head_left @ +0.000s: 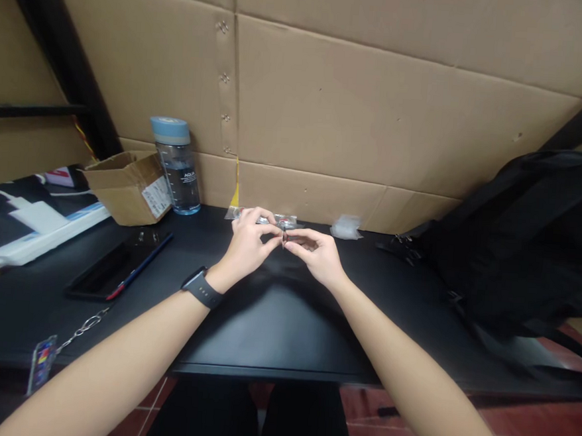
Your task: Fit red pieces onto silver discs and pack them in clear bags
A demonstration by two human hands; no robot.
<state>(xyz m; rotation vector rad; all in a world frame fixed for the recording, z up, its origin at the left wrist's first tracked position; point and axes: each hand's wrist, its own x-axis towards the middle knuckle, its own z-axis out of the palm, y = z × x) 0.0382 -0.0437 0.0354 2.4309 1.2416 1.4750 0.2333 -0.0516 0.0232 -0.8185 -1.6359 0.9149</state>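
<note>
My left hand (249, 245) and my right hand (316, 253) meet over the middle of the black table (273, 323), fingertips pinched together on a small metal ring-like object (283, 237) held between them. It is too small to name for sure. A dark watch (202, 288) is on my left wrist. Just behind my hands lies a small clear plastic packet (281, 220) with something red in it.
A blue-capped water bottle (178, 165) and an open cardboard box (130, 185) stand at the back left. A dark phone with a pen (118, 269) lies left, a keychain (60, 345) at the front edge. A black backpack (523, 241) fills the right. Cardboard wall (378, 104) behind.
</note>
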